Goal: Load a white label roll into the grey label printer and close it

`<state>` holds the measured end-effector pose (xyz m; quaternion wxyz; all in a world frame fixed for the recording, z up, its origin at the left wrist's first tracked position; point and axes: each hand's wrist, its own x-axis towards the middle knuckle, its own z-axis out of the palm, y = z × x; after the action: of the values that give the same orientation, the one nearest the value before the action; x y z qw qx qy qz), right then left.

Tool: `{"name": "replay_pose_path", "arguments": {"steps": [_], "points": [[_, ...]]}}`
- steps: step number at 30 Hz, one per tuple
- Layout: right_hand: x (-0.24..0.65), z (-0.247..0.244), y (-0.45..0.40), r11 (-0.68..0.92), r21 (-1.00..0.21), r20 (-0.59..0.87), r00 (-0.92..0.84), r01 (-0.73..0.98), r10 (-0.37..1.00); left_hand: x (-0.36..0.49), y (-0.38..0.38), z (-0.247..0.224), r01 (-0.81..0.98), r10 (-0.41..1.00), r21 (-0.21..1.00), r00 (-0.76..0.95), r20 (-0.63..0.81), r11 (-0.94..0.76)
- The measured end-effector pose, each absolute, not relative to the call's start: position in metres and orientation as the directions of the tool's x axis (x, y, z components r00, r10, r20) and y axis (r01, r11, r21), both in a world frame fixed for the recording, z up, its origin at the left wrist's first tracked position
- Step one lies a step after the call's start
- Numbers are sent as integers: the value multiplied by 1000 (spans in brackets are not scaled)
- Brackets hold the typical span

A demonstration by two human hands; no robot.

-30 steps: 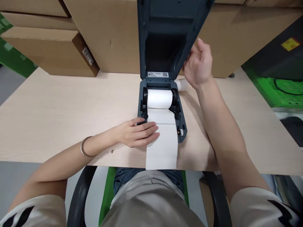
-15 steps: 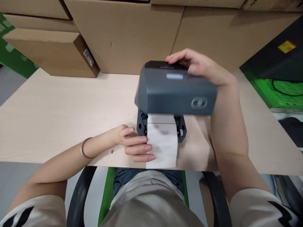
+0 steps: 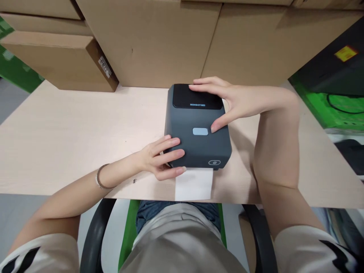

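A dark grey label printer (image 3: 199, 146) with a black panel and a light blue button stands on the pale table, its cover down. White label paper (image 3: 195, 184) comes out of its front and lies toward the table's edge. My left hand (image 3: 165, 157) rests on the printer's front left corner, fingers spread over the cover and beside the paper. Spread across the top right of the cover is my right hand (image 3: 224, 98), its thumb beside the button and its fingers on the black panel. Neither hand is wrapped round anything.
Large cardboard boxes (image 3: 159, 45) stand along the back of the table (image 3: 71, 151), with a smaller flat box (image 3: 57, 60) at the back left. A green surface with a black cable (image 3: 344, 110) is beyond the right edge.
The printer's raised cover has come down over the paper roll area. My right hand has moved with it, and my left hand has shifted from the paper up onto the cover's left side.
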<state>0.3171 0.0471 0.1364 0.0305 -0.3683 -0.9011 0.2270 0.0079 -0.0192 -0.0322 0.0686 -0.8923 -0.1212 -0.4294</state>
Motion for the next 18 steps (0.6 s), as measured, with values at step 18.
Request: {"name": "replay_pose_path", "arguments": {"steps": [18], "points": [[308, 139, 34, 623, -416, -118, -719, 662, 685, 8, -20, -7, 190, -298, -457, 536, 790, -869]]}}
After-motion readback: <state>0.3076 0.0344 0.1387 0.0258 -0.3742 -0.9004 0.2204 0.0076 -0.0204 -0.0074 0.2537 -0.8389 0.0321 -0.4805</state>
